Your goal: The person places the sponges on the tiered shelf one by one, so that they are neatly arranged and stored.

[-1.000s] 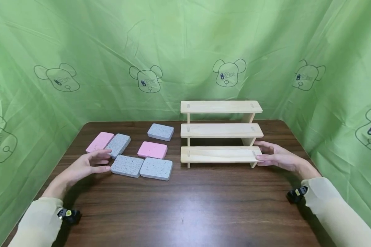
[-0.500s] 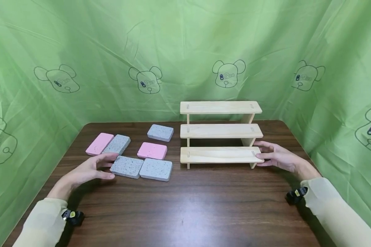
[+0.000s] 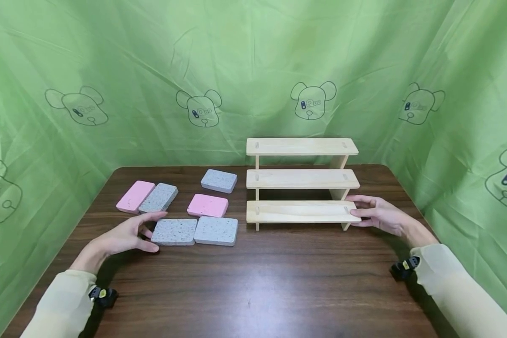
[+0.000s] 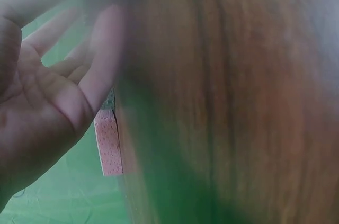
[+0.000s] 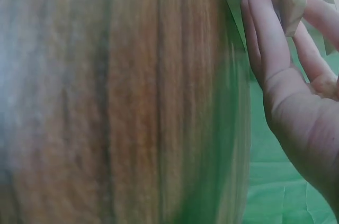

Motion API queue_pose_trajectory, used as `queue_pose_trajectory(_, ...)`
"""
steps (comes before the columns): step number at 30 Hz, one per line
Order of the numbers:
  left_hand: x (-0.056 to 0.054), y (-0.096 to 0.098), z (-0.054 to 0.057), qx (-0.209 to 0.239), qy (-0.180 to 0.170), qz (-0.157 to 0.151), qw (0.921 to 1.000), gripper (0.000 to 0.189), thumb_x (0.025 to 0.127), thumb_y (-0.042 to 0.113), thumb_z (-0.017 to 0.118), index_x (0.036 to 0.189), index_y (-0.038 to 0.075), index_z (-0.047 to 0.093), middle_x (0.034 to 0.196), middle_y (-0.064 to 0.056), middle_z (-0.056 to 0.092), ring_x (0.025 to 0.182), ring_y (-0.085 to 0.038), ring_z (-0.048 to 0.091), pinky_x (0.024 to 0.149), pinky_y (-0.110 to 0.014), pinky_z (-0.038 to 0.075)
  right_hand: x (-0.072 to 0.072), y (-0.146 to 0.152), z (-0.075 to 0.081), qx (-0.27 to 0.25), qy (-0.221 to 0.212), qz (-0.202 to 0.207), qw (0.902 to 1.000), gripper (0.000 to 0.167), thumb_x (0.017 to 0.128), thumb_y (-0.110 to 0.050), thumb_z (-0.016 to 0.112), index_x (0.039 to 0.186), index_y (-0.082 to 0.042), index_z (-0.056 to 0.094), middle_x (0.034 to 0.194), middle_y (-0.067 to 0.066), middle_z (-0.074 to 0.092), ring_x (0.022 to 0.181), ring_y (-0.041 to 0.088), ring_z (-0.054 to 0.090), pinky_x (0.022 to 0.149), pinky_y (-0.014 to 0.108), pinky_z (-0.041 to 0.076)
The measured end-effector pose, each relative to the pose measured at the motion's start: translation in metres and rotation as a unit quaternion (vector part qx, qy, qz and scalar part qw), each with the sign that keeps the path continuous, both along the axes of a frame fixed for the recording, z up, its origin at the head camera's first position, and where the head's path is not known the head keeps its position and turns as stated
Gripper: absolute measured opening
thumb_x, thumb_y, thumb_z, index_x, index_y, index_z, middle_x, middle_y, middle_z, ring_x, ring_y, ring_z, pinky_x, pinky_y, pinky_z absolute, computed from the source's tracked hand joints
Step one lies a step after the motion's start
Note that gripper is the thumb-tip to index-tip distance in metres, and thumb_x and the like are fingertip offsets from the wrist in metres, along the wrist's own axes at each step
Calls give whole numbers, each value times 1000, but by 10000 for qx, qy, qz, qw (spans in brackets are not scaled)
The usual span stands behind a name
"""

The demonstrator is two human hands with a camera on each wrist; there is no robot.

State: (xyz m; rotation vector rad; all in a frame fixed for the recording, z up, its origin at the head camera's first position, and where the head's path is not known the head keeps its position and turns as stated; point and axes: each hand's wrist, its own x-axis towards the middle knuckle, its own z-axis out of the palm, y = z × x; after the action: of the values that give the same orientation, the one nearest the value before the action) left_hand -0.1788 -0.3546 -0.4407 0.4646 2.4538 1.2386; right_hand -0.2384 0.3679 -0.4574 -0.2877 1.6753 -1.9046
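In the head view my left hand (image 3: pixel 128 234) is around the left end of a grey-blue speckled sponge (image 3: pixel 174 232), thumb on the near side and index finger on the far side. Another grey-blue sponge (image 3: pixel 216 231) lies end to end with it. My right hand (image 3: pixel 378 215) holds the right end of the lowest board of a three-tier wooden display stand (image 3: pixel 302 211). In the right wrist view the board's end (image 5: pixel 293 1) sits between the fingers of that hand (image 5: pixel 302 102). The left wrist view is blurred; there, a pink sponge (image 4: pixel 109 144) shows beside my left hand (image 4: pixel 47 97).
Behind the front pair lie a pink sponge (image 3: pixel 208 205) and a grey-blue sponge (image 3: pixel 219 181). At the back left, a pink sponge (image 3: pixel 136 197) touches a tilted grey-blue one (image 3: pixel 158 197). A green curtain (image 3: pixel 253 75) surrounds the dark wooden table (image 3: pixel 262 291).
My left hand has moved right and nearer to me along the front-left sponge. Both front sponges have turned straighter and shifted slightly right. My right hand and the stand have stayed put.
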Motion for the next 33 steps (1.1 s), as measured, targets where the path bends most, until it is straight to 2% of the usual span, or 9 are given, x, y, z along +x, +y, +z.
queue_pose_trajectory(3, -3, -1, 1, -199, 66, -15, 9998, 90, 75, 14, 91, 150, 1, 44, 119, -20, 61, 89, -23, 64, 71, -27, 53, 0, 0, 2, 1, -78, 24, 10000, 44, 102, 10, 48, 135, -14, 62, 124, 10, 61, 106, 26, 67, 96, 50, 53)
queue_pose_trajectory(5, -3, -2, 0, -182, -14, -31, 9998, 89, 76, 14, 90, 150, -1, 43, 105, -17, 65, 88, -23, 65, 71, -26, 53, 0, 0, 3, -1, -147, 28, 9999, 44, 102, 10, 48, 133, -16, 63, 122, 10, 62, 106, 26, 68, 96, 49, 53)
queue_pose_trajectory(10, -2, -4, -2, 42, -291, -2, 9996, 90, 77, 9, 88, 150, -5, 38, 99, -17, 69, 90, -23, 68, 72, -26, 54, 1, -1, 4, -34, -229, 10, 9997, 45, 101, 11, 48, 131, -17, 65, 120, 10, 64, 105, 25, 68, 95, 47, 54)
queue_pose_trajectory(16, -2, -5, 4, 97, -215, 239, 9994, 86, 76, 10, 90, 147, -3, 43, 109, -18, 66, 93, -25, 67, 73, -27, 54, 0, -2, 2, -110, -380, 96, 9992, 44, 102, 11, 46, 132, -17, 63, 121, 10, 64, 106, 26, 67, 98, 49, 52)
queue_pose_trajectory(22, -3, -5, 8, 344, -46, 393, 9986, 86, 75, 7, 89, 147, -4, 43, 121, -22, 59, 95, -25, 65, 71, -28, 55, -3, -2, 0, 66, -236, 214, 9995, 45, 103, 8, 47, 136, -19, 60, 124, 10, 63, 109, 26, 66, 97, 50, 52)
queue_pose_trajectory(29, -3, 1, 13, 365, -60, 636, 9973, 86, 77, 12, 90, 149, 4, 44, 130, -18, 54, 103, -26, 61, 75, -30, 55, -1, -1, -4, -23, -376, 263, 9989, 45, 105, 6, 45, 137, -23, 57, 124, 9, 62, 109, 26, 67, 96, 51, 53)
queue_pose_trajectory(33, 0, 8, 14, 425, -101, 594, 9973, 84, 77, 12, 90, 148, 5, 45, 134, -17, 52, 107, -29, 59, 78, -30, 54, 0, -1, -3, 35, -298, 238, 9993, 45, 105, 6, 45, 138, -22, 56, 123, 9, 62, 109, 26, 67, 95, 52, 53)
